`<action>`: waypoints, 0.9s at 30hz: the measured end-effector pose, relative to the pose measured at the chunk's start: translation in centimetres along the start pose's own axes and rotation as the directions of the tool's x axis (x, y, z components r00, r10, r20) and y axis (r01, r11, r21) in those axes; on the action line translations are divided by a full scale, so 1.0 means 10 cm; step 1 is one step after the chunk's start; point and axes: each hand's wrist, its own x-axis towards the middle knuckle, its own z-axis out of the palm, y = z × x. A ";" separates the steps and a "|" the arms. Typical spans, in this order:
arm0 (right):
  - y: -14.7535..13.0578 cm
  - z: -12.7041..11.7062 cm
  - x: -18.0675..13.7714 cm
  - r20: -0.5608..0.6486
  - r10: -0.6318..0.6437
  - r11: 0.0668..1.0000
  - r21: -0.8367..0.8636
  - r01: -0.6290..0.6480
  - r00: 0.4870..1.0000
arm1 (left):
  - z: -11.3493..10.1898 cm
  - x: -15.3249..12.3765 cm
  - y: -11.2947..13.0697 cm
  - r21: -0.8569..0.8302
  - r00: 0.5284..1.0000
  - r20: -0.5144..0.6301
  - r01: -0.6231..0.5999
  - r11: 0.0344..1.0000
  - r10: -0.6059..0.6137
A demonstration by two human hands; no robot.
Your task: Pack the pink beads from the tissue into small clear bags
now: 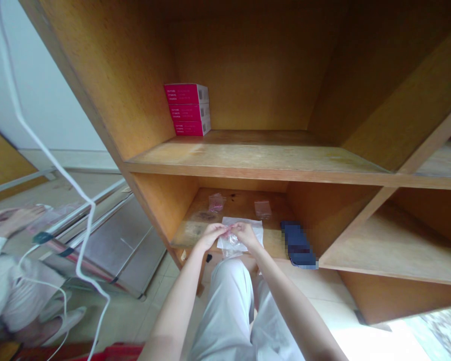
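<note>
My left hand (pixel 212 235) and my right hand (pixel 245 234) meet over a white sheet (pixel 258 232) at the front of the lower shelf. Their fingers are closed in a pinch on a small pinkish, see-through thing; its kind is too small to make out. Crinkled clear plastic (pixel 232 250) lies just below the hands at the shelf's edge. Behind the left hand rests a clear bag with pink bits (pixel 217 202). A flat clear zip bag (pixel 263 209) lies behind the right hand.
Three pink boxes (pixel 188 111) are stacked on the upper shelf (pixel 255 153). A dark blue item (pixel 299 245), partly blurred, lies at the lower shelf's right. A white cable (pixel 78 240) hangs at left, before another seated person (pixel 7 281) whose hands handle clear plastic.
</note>
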 end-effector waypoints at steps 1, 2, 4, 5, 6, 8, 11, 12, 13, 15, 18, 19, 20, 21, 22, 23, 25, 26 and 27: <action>0.01 0.00 0.01 -0.003 -0.013 1.000 -0.012 0.013 1.000 | 0.00 0.00 0.00 0.004 1.000 -0.003 0.006 1.000 -0.006; 0.03 0.00 0.02 -0.005 -0.025 0.999 -0.024 0.025 1.000 | 0.00 0.00 0.00 0.008 1.000 -0.006 0.011 1.000 -0.011; 0.06 0.01 0.05 -0.009 -0.041 0.998 -0.038 0.041 0.999 | 0.00 0.00 0.00 0.006 1.000 -0.009 0.019 1.000 -0.019; 0.07 0.01 0.07 -0.014 -0.047 0.998 -0.038 0.046 0.999 | 0.00 0.00 0.01 0.000 1.000 -0.009 0.021 1.000 -0.021; 0.08 0.01 0.08 -0.018 -0.052 0.998 -0.033 0.051 0.999 | 0.00 -0.01 0.01 -0.008 1.000 -0.007 0.024 1.000 -0.024; 0.10 0.01 0.09 -0.023 -0.058 0.998 -0.017 0.058 0.998 | 0.00 -0.01 0.02 -0.027 0.999 0.001 0.032 0.999 -0.032; 0.11 0.02 0.10 -0.003 -0.030 0.999 0.028 0.030 1.000 | 0.00 0.00 0.01 -0.050 0.999 0.006 0.041 0.998 -0.041; 0.11 0.02 0.10 0.012 -0.016 0.999 0.041 0.015 1.000 | 0.01 0.00 0.01 -0.056 0.999 0.003 0.041 0.998 -0.040; 0.11 0.02 0.10 0.027 -0.004 0.999 0.050 0.002 1.000 | 0.01 0.00 0.00 -0.062 0.999 -0.001 0.039 0.997 -0.039; 0.10 0.02 0.09 0.042 0.012 0.999 0.048 -0.014 0.999 | 0.01 0.00 -0.01 -0.068 0.999 -0.008 0.036 0.997 -0.037; 0.09 0.02 0.07 0.029 0.026 0.999 0.024 -0.026 0.999 | 0.01 -0.01 -0.01 -0.064 0.999 -0.016 0.036 0.997 -0.037; 0.09 0.01 0.07 0.024 0.028 0.999 0.021 -0.028 0.999 | 0.02 -0.01 0.00 -0.064 0.999 -0.017 0.037 0.997 -0.038; 0.09 0.01 0.06 0.019 0.026 0.999 0.021 -0.026 0.999 | 0.02 -0.01 0.01 -0.063 0.999 -0.016 0.039 0.997 -0.040; 0.08 0.01 0.06 0.016 0.023 0.999 0.025 -0.023 1.000 | 0.02 -0.01 0.01 -0.064 0.999 -0.014 0.040 0.997 -0.041; 0.08 0.01 0.06 0.012 0.019 0.999 0.031 -0.019 1.000 | 0.03 -0.01 0.02 -0.063 0.999 -0.014 0.041 0.997 -0.042; 0.08 0.02 0.06 0.011 0.017 0.999 0.037 -0.018 1.000 | 0.03 -0.01 0.03 -0.059 0.999 -0.017 0.040 0.997 -0.041; 0.06 0.02 0.05 0.011 0.025 0.999 0.046 -0.025 1.000 | 0.03 -0.01 0.04 -0.044 0.999 -0.030 0.038 0.998 -0.040; 0.05 0.02 0.05 0.010 0.035 0.998 0.055 -0.035 0.999 | 0.02 -0.01 0.05 -0.036 0.999 -0.036 0.037 0.999 -0.039; 0.05 0.03 0.04 0.009 0.047 0.997 0.068 -0.047 0.999 | 0.02 -0.01 0.06 -0.032 0.999 -0.039 0.036 0.999 -0.037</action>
